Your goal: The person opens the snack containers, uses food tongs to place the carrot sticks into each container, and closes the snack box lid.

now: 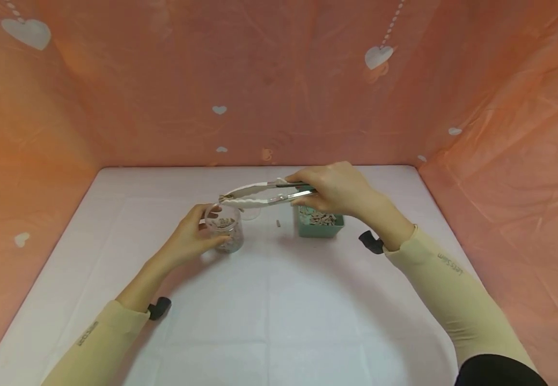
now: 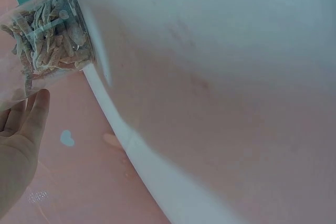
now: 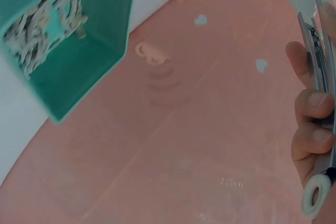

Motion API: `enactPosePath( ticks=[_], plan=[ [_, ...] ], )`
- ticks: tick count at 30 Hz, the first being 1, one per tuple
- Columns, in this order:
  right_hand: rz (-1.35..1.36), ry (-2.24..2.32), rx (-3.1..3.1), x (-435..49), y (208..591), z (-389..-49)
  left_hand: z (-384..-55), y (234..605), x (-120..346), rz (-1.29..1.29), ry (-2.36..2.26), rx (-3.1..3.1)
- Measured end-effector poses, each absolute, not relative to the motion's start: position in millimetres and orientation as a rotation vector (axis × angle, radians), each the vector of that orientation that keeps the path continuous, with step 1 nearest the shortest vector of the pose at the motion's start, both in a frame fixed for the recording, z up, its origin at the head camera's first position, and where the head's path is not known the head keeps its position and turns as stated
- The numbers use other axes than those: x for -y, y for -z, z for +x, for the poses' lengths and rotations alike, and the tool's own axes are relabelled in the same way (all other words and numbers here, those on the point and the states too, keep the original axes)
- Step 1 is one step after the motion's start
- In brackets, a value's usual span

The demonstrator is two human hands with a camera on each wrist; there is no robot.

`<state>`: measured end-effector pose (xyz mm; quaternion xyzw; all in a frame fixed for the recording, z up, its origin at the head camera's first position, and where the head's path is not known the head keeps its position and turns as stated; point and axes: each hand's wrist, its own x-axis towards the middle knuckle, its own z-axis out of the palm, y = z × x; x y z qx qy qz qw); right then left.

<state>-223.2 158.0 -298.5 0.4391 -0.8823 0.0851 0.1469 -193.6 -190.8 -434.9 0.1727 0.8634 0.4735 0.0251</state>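
On the left of the table, my left hand (image 1: 184, 238) grips a clear jar (image 1: 233, 242), thumb on the near side and fingers round the far side. Brown dried strips fill the lower part of the jar (image 2: 50, 35) in the left wrist view. My right hand (image 1: 342, 187) holds metal tongs (image 1: 281, 198) with white tips, reaching left until the tips are right over the jar's mouth. Some brown strips (image 1: 225, 198) are pinched at the tong tips. Fingers wrap the tong handles (image 3: 321, 77) in the right wrist view.
Below my right hand stands a green square box (image 1: 320, 231) with more brown strips inside. One loose strip (image 1: 278, 223) lies on the white table (image 1: 269, 300) between box and jar. Behind the jar lies a clear round lid (image 1: 251, 215). Pink sheeting (image 1: 269, 80) encloses the back and sides.
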Motion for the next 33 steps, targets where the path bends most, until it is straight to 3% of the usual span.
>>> enactPosePath(
  ticks=[11,33],
  plan=[
    [1.309,-0.182,2.557,-135,315,-229,-194,435,191,0.542,-1.484,-2.650],
    [1.235,-0.194,2.684,-137,324,-226,-194,437,190,0.550,-1.485,-2.683]
  ],
)
